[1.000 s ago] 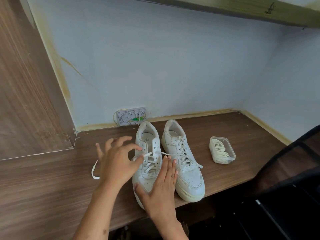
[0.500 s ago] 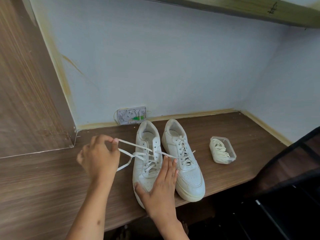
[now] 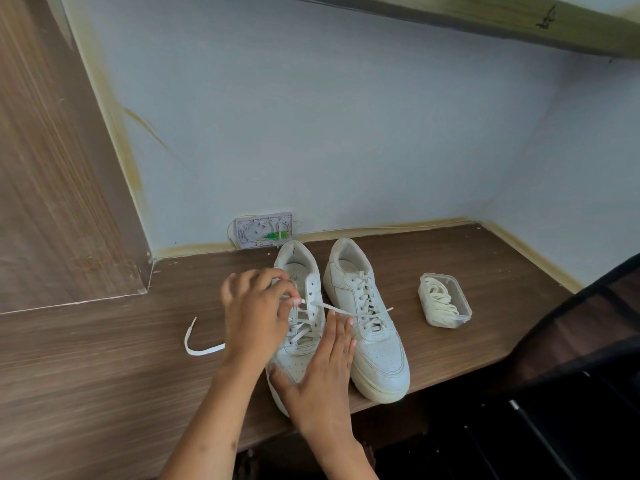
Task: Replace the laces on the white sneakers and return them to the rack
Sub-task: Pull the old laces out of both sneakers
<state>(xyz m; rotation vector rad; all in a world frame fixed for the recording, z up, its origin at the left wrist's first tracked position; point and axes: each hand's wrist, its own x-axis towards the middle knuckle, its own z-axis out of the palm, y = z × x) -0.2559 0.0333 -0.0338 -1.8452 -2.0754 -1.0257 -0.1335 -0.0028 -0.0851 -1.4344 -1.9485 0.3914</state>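
Wood-grain counter (image 3: pixel 104 393) carries two white sneakers side by side; nearest, the right hand (image 3: pixel 320 372) lies flat with straight fingers on the toe of the left sneaker (image 3: pixel 301 341). Just beyond, the left hand (image 3: pixel 256 313) pinches its lace (image 3: pixel 346 310) at the eyelets. Farther right stand the right sneaker (image 3: pixel 374 348) and a clear tub of laces (image 3: pixel 445 305).

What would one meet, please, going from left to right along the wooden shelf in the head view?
Loose lace end → left hand pinching the lace → left sneaker → right sneaker → clear plastic container of laces.
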